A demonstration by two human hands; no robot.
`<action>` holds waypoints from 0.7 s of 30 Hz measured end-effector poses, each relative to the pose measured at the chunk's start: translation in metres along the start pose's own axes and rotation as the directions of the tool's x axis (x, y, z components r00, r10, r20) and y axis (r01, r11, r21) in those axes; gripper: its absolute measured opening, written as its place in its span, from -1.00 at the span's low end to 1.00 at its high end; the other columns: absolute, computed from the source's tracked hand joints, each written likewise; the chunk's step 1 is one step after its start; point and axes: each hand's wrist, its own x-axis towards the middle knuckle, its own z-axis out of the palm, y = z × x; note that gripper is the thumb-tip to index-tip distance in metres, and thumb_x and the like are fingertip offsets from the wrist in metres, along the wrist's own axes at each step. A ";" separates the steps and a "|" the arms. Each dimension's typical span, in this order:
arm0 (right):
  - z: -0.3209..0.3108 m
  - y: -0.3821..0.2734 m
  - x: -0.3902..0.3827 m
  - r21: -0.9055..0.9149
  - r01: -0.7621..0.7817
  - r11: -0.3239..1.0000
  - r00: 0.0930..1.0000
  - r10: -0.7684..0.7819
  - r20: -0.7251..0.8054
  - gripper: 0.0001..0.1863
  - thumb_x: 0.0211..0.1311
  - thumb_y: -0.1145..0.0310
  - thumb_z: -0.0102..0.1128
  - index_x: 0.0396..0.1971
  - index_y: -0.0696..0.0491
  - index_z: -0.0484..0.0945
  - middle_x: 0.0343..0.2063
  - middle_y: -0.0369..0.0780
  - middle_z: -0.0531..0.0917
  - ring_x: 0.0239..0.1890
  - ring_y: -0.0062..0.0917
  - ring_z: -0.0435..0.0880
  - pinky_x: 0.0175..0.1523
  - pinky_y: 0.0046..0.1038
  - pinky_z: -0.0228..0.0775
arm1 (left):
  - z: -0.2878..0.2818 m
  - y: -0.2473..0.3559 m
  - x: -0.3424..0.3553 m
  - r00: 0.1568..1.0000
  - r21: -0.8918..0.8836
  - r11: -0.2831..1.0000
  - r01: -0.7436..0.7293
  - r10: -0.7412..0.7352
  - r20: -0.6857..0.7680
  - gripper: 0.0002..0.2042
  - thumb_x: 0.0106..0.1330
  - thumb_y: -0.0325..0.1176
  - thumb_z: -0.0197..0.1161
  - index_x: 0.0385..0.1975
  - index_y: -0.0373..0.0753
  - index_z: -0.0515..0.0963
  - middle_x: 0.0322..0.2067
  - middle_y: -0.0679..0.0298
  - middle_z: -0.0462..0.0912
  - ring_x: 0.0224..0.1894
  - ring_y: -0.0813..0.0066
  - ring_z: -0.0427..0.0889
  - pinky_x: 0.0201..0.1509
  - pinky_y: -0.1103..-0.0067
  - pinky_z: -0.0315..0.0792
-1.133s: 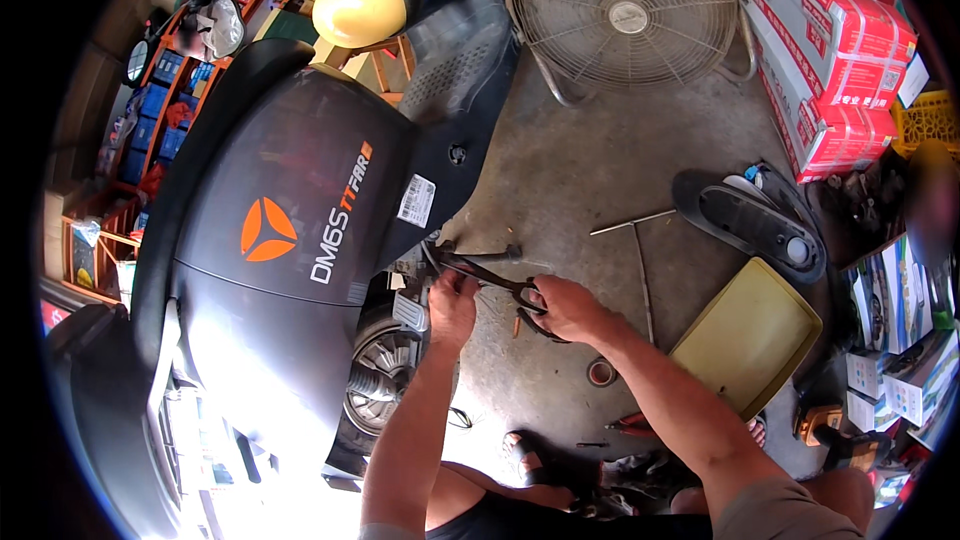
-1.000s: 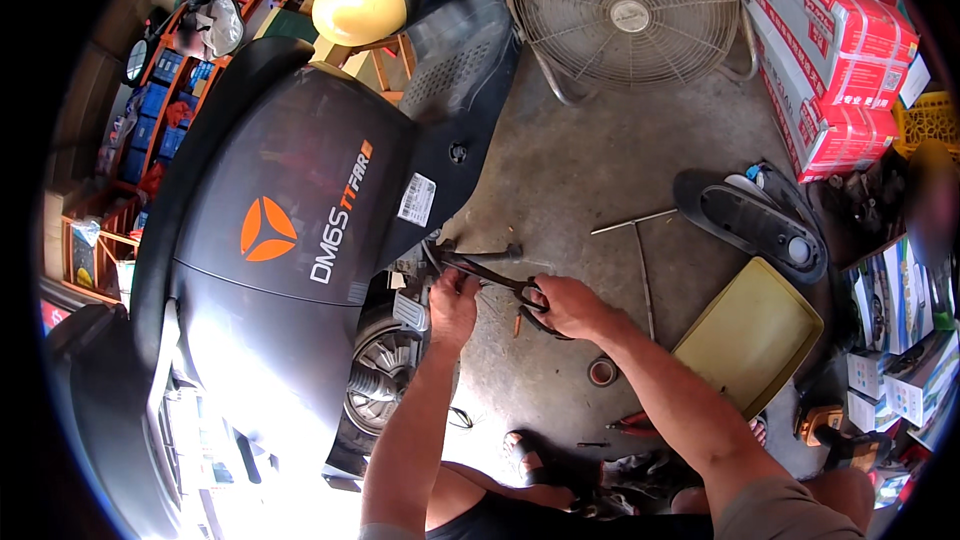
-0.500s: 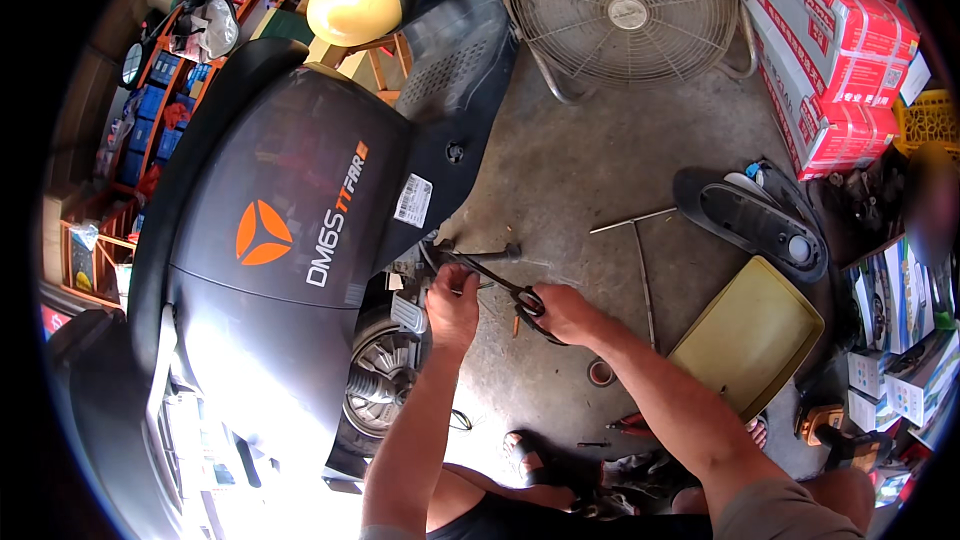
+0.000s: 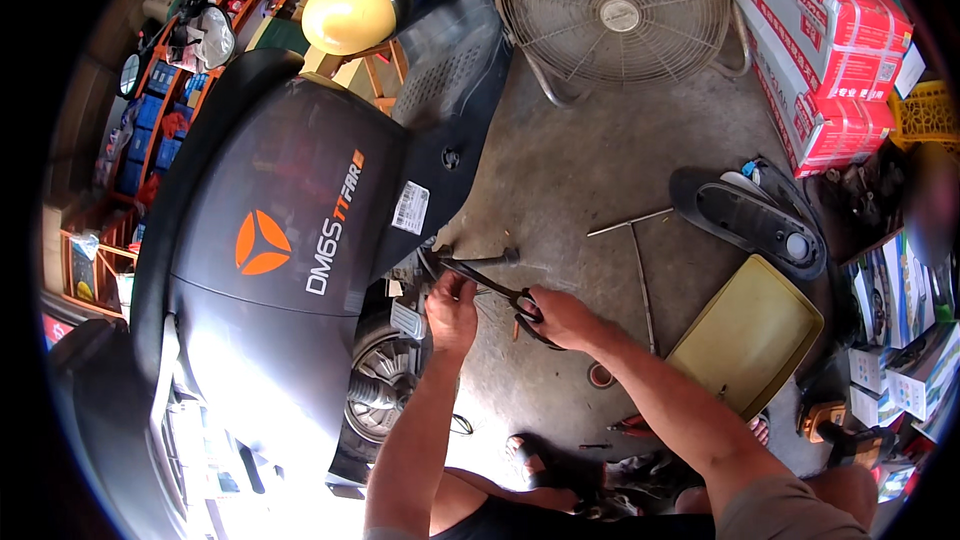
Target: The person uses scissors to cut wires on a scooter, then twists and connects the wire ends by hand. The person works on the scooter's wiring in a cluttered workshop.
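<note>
My right hand (image 4: 562, 318) grips dark long-bladed scissors (image 4: 508, 294) by the handles, their blades reaching up-left toward the scooter's lower edge. My left hand (image 4: 451, 312) is closed just below the blades, beside a cable (image 4: 430, 262); what its fingertips hold is hidden. To the left stands a grey scooter (image 4: 270, 160) with an orange emblem, its wheel (image 4: 380, 400) exposed below the body near my left forearm. A metal footpeg (image 4: 408, 316) sits just left of my left hand.
A floor fan (image 4: 610, 0) and red-white cartons (image 4: 835, 50) stand ahead. A T-handle tool (image 4: 640, 280), yellow tray (image 4: 745, 330), black plastic cover (image 4: 740, 220) and tape roll (image 4: 601, 375) lie on the right. A shelf (image 4: 150, 110) and yellow helmet (image 4: 348, 12) are at the left.
My right hand and the scissors have shifted slightly downward. My left hand stays closed in nearly the same place. The view has moved a little.
</note>
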 end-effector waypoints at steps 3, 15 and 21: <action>-0.006 0.014 0.005 -0.091 0.079 0.993 0.997 -0.079 -0.003 -0.71 0.05 0.34 0.26 -0.33 0.13 0.37 -0.41 -0.02 0.58 -0.28 -0.07 0.59 -0.23 -0.17 0.39 | 0.001 0.006 0.001 1.000 -0.026 1.000 0.008 -0.008 0.016 -0.91 0.18 -0.49 0.19 -0.37 -0.37 0.54 -0.52 0.25 0.62 -0.46 0.60 0.53 -0.32 0.56 0.42; -0.014 0.009 0.012 0.029 0.085 0.996 0.996 -0.086 0.038 -0.77 0.01 0.48 0.26 -0.38 0.13 0.37 -0.49 -0.06 0.56 -0.33 -0.10 0.60 -0.25 -0.17 0.39 | -0.004 -0.008 0.006 0.995 -0.012 0.998 0.065 -0.064 0.075 -0.86 0.21 -0.42 0.20 -0.39 -0.39 0.52 -0.50 0.20 0.65 -0.48 0.55 0.56 -0.33 0.54 0.43; -0.010 0.006 0.008 -0.044 0.085 0.995 0.996 -0.084 0.033 -0.76 0.03 0.42 0.27 -0.39 0.13 0.37 -0.48 -0.02 0.56 -0.31 -0.09 0.60 -0.24 -0.17 0.38 | -0.004 0.008 0.001 0.999 0.070 0.997 0.029 -0.031 0.036 -0.85 0.23 -0.41 0.20 -0.37 -0.39 0.52 -0.49 0.16 0.67 -0.47 0.48 0.60 -0.32 0.52 0.44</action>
